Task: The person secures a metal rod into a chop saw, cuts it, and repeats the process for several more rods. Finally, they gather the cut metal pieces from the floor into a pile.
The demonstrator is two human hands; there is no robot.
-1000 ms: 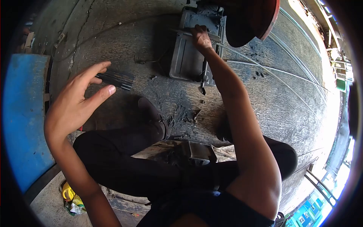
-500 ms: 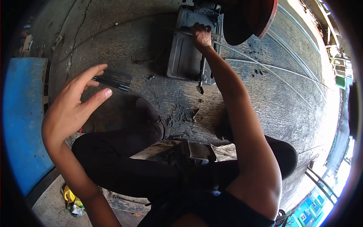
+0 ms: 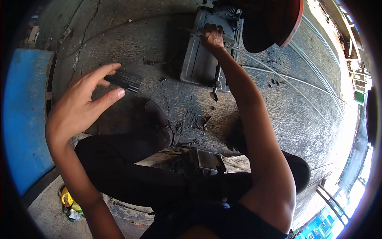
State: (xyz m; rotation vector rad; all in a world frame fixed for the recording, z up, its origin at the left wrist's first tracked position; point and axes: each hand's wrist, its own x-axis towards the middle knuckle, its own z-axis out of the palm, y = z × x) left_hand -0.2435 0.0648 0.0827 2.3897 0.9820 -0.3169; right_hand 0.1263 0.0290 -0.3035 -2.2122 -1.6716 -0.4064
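My right hand [image 3: 213,39] reaches over the grey metal base [image 3: 189,65] of a floor machine that looks like a cut-off saw. Its fingers are wrapped round a thin metal rod [image 3: 274,70], which crosses the base and runs out to the right. A clamp screw with a handle [image 3: 218,81] sits at the base's near edge. At the left, my left hand [image 3: 77,109] hangs in the air, thumb and fingers apart, holding nothing. Just beyond its fingertips, a bundle of short dark metal bars [image 3: 129,81] lies on the floor, partly hidden by that hand.
A large dark round thing with a red rim [image 3: 296,24] stands beside the machine. More long rods [image 3: 314,67] lie at the right. A blue panel [image 3: 28,119] is at the left. Black debris [image 3: 185,119] and small metal bits lie between my feet. A cable [image 3: 119,28] crosses the floor.
The whole view has shifted slightly, so the machine appears a little further right and lower. My right hand keeps its hold on the rod, and my left hand stays spread in the air.
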